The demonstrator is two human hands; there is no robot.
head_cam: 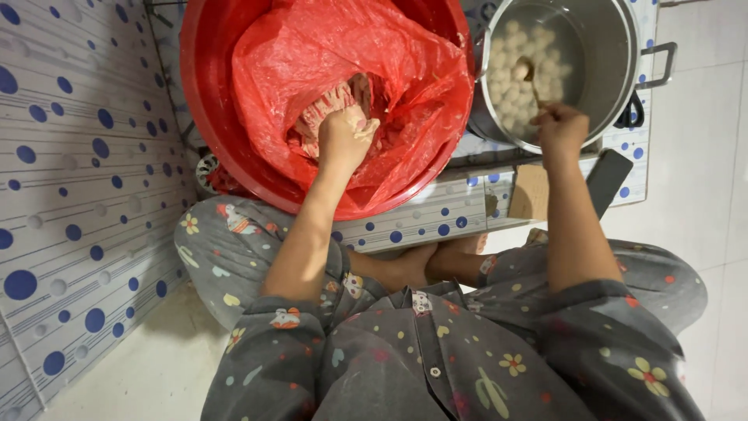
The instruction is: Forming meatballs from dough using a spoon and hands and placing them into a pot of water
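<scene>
A: Left hand (343, 139)?
B: Clenched on pink paste (331, 105) inside the red bag (312, 54) lining the red basin (204, 117), squeezing a ball, I'd judge.
A: Right hand (559, 129)?
B: Grasping a spoon (528, 74) over the steel pot (608, 47) of pale balls (506, 86). Next likely needs spoon brought to fist.

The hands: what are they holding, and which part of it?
The right hand holds a metal spoon by the top of its handle, over the steel pot. The left hand squeezes pink paste in its fist, inside the red plastic bag.
</scene>
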